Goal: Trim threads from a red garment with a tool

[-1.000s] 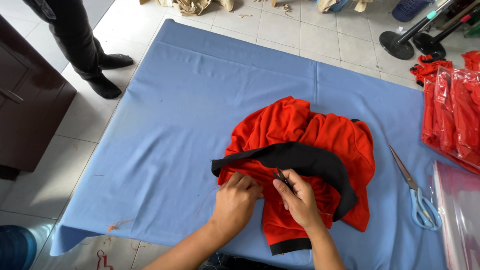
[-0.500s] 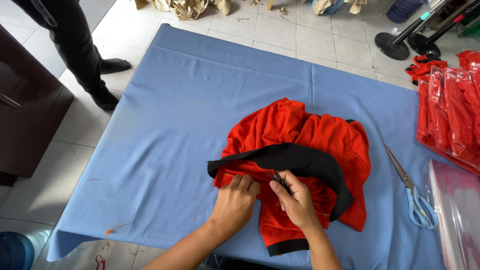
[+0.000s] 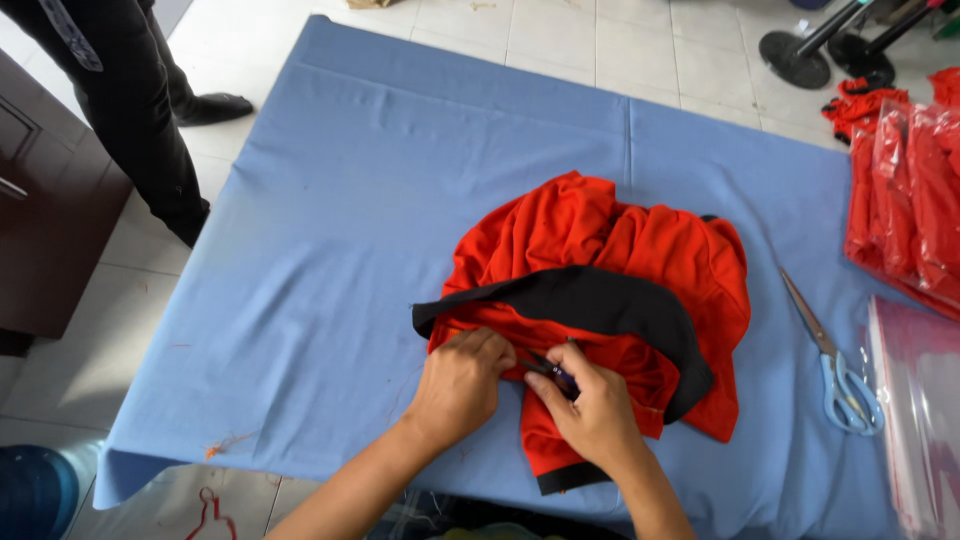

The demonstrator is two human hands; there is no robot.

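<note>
Bench: a blue cloth point(image 3: 330, 250) is covering it over a white tiled floor; a person in dark trousers point(image 3: 140, 110) is standing at its far left corner.
Garment: a red shirt with black collar point(image 3: 600, 290) is lying bunched at the near middle, collar band turned toward the worker, likely for reach.
Left hand point(image 3: 462, 385): its grip is closing on the red fabric below the collar, pinning it flat.
Right hand point(image 3: 598, 415): fingers are curling tight round a small dark tool point(image 3: 552, 370), tip meeting the seam; its kind is unclear.
Aside: pale-blue scissors point(image 3: 835, 360) are lying right, untouched; bagged red garments point(image 3: 905, 190) are stacked beyond.
</note>
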